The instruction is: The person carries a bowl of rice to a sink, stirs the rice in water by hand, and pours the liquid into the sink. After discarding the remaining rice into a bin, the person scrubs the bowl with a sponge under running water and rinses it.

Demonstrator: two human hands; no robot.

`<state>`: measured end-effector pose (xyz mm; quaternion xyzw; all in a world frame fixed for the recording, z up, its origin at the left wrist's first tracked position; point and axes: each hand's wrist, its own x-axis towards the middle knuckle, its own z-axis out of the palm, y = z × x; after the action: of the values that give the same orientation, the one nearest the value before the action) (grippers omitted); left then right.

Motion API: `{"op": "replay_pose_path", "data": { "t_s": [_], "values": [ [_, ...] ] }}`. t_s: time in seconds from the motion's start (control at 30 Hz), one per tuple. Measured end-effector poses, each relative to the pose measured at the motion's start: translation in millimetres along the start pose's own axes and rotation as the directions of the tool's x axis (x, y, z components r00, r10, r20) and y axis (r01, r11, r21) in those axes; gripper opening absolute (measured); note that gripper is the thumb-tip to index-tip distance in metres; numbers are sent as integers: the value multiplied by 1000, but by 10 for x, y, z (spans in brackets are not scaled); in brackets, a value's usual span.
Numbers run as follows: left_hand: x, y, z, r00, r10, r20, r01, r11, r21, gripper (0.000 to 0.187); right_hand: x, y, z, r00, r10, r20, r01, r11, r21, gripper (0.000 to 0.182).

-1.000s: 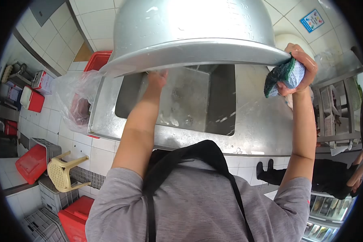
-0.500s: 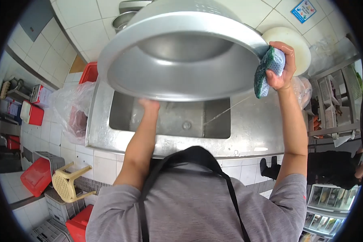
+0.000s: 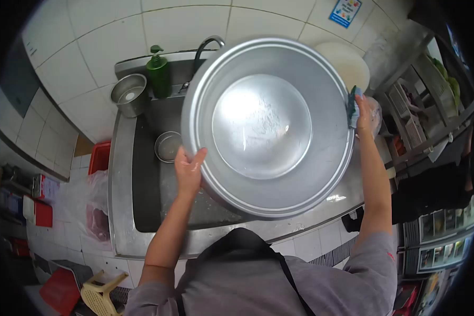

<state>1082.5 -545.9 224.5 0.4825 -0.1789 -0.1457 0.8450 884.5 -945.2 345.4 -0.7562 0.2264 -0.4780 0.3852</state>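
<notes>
A large round metal basin (image 3: 263,126) is held up over the sink (image 3: 145,203), its inside facing me. My left hand (image 3: 189,167) grips the basin's rim at the lower left, thumb on the inner side. At the right rim, my right hand (image 3: 362,113) presses a green and light blue sponge (image 3: 353,108) against the outer edge. A small metal bowl (image 3: 168,146) lies in the sink, left of the basin.
Behind the sink stand a metal pot (image 3: 129,95), a green pump bottle (image 3: 158,73) and a curved faucet (image 3: 209,41). A white round board (image 3: 345,63) leans at the wall. Shelves (image 3: 411,113) and a person in dark clothes (image 3: 432,192) are on the right.
The basin has tipped from steeply tilted to facing me and come lower. My left hand now holds its rim in view. The pot, bottle, faucet and small bowl show more fully.
</notes>
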Motion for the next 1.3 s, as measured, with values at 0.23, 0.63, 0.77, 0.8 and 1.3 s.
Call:
{"op": "replay_pose_path", "data": {
  "t_s": [0.23,0.63,0.77,0.8,1.3],
  "values": [
    [482,-360,357,968,-249,23,250,967,-57,30,323,958,-161,983,169,-69,-181,870,-459,58],
    [801,-604,417,953,-294,-68,290,955,-60,33,373,1000,1235,940,23,342,188,800,-570,47],
    [554,-584,672,961,-248,-125,247,969,-20,26,-71,1968,1749,881,184,436,243,614,-751,45],
    [510,-613,716,955,-251,-161,246,968,-50,25,-251,2062,1919,918,322,232,21,545,-838,42],
    [23,-609,566,809,-505,301,502,860,94,24,-471,2034,1738,956,245,164,26,483,-875,33]
  ]
}}
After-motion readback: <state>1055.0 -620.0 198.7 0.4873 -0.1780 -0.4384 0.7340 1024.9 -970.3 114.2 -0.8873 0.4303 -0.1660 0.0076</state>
